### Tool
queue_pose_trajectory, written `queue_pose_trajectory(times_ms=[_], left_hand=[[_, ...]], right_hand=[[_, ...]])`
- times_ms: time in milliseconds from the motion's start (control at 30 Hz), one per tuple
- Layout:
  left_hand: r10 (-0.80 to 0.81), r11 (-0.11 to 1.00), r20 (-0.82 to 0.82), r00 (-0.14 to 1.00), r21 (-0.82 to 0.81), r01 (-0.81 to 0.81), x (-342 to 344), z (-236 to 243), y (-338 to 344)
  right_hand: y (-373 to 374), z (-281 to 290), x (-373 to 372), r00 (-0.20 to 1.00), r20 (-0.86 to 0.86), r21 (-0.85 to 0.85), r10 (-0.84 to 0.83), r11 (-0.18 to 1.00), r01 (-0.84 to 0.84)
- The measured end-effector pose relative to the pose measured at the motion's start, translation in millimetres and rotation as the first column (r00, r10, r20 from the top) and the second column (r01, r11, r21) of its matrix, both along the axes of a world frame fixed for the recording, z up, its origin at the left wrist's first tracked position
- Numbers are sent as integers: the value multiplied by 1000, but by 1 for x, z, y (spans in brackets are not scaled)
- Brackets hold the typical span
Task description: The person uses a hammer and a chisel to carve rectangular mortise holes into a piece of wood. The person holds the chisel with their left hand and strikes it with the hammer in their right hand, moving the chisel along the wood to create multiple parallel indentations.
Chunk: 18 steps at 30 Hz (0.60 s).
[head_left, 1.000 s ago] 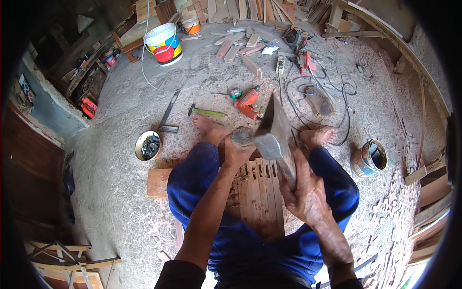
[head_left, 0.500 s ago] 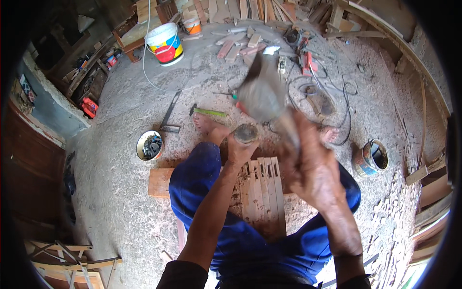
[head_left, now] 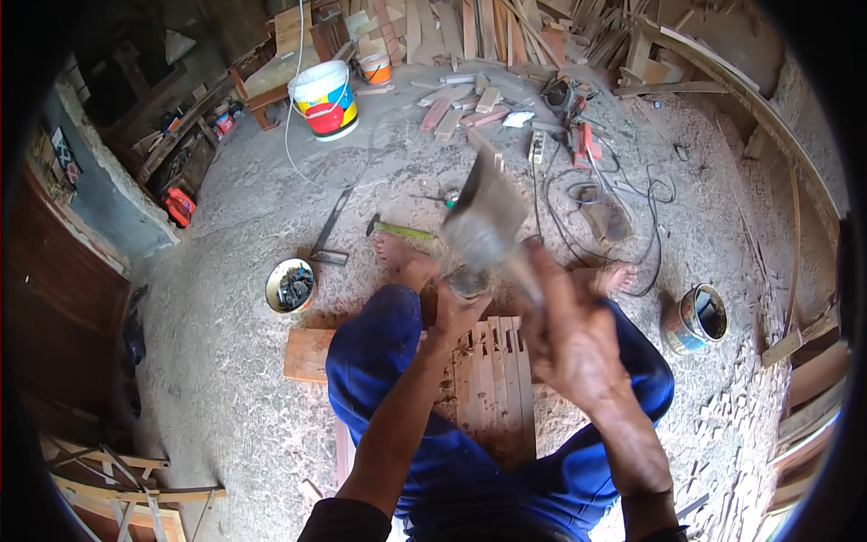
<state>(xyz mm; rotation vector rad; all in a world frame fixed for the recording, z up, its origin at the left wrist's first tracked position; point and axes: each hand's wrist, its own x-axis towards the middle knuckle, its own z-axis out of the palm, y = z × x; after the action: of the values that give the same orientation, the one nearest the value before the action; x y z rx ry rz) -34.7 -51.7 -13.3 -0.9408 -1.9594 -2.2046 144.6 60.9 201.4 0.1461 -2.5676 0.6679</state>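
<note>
My right hand (head_left: 578, 348) is wrapped round the handle of a mallet (head_left: 488, 212), whose broad grey-brown head is blurred by motion. The head hangs just over the round, worn top of a chisel handle (head_left: 468, 285); whether they touch I cannot tell. My left hand (head_left: 457, 312) grips that chisel from the side, and its blade is hidden beneath the hand. Between my knees lie several wooden slats (head_left: 492, 388) side by side, with slots cut in their far ends and chips scattered on them. A thicker wooden beam (head_left: 307, 354) runs crosswise beneath my legs.
A tub of small dark pieces (head_left: 292, 285) stands left, near a metal square (head_left: 330, 230) and a green-handled hammer (head_left: 402, 231). At right are a round tin (head_left: 695, 318) and looping black cables (head_left: 652, 237). Farther off stand a paint bucket (head_left: 325, 99) and scrap wood (head_left: 465, 104).
The mallet head has come down and nearer to the chisel top, now partly in front of it. My left hand still grips the chisel. The whole view has shifted slightly.
</note>
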Motion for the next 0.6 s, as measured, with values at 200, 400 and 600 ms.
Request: queue_pose_trajectory(times_ms=[200,400,600], left_hand=[[-253,934,367,895,336,126,25,-19,10],[-158,961,130,979,248,122,21,-31,14],[-763,535,323,560,801,268,-16,-69,-11]], right_hand=[[8,-56,-7,828,518,329,-214,943,37],[17,-51,16,967,255,187,3,981,-52],[-8,-32,-4,1000,4,-100,-8,995,9]])
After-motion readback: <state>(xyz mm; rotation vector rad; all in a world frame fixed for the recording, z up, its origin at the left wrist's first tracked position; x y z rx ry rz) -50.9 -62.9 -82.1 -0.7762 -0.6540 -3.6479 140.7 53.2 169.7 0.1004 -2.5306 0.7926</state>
